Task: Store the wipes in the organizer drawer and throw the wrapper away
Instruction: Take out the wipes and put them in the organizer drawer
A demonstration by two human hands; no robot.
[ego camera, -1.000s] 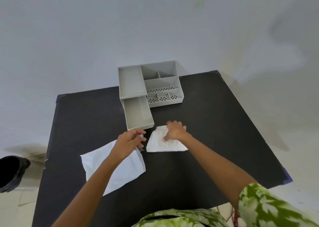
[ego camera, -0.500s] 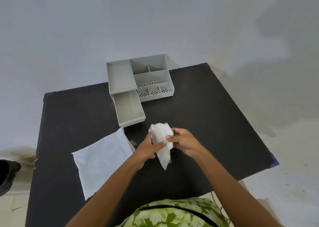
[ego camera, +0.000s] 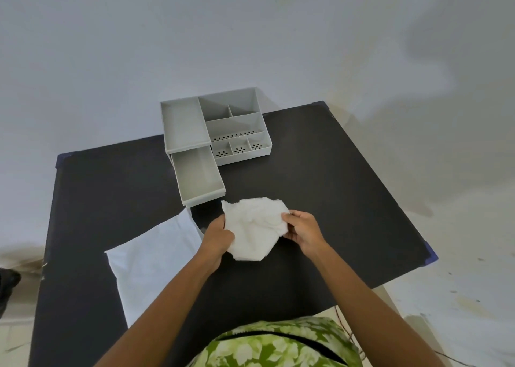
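Observation:
A crumpled white wipe (ego camera: 255, 227) is held up above the black table (ego camera: 334, 199), stretched between both hands. My left hand (ego camera: 217, 234) grips its left edge and my right hand (ego camera: 302, 231) pinches its right edge. Just beyond the wipe stands the grey organizer (ego camera: 234, 121), its drawer (ego camera: 198, 177) pulled out toward me and holding nothing. A flat white sheet (ego camera: 150, 260), wipe or wrapper I cannot tell, lies on the table to the left of my left hand.
A dark bin (ego camera: 7, 286) shows at the left edge, below table level. The organizer backs onto a pale wall. The table's right edge runs near my right arm.
The wipe went from lying flat under my right hand to being lifted in both hands, then spread wider. My left hand left the flat sheet.

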